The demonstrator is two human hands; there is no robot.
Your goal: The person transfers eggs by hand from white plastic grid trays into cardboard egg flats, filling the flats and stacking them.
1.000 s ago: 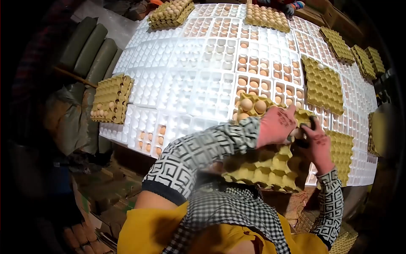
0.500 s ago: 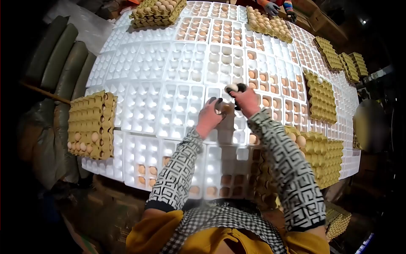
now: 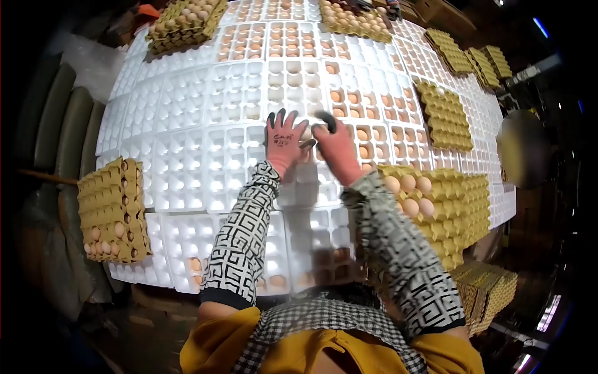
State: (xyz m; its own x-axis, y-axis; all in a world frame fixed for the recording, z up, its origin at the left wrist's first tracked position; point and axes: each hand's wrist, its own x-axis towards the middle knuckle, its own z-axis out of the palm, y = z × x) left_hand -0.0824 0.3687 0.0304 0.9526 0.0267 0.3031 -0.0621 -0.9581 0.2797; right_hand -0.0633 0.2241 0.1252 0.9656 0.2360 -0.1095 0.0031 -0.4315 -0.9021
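Observation:
My left hand [image 3: 284, 142], in a pink glove with dark fingertips, lies palm down over a white foam egg tray [image 3: 306, 194], its fingers stretched out and thumb apart. Close to its thumb side, a pale egg [image 3: 305, 133] shows in the gap between the hands. My right hand [image 3: 338, 149], gloved alike, is just to the right above the same tray. Its dark forefinger stands away from the thumb, slightly blurred, and no egg shows in its grip. Brown eggs [image 3: 363, 134] sit in the pockets of the neighbouring tray on the right.
White foam trays [image 3: 233, 159] cover the table. By my right forearm, a yellow pulp tray [image 3: 458, 215] carries several eggs [image 3: 408, 183]. A stack of pulp trays [image 3: 115, 209] stands at the left edge, another [image 3: 187, 26] at the far left. Dark padded bundles [image 3: 71, 134] line the left side.
My right hand no longer shows the egg it held. The left fingers, earlier curled round an egg, are now spread flat. The camera view has shifted, moving the table leftward in the picture.

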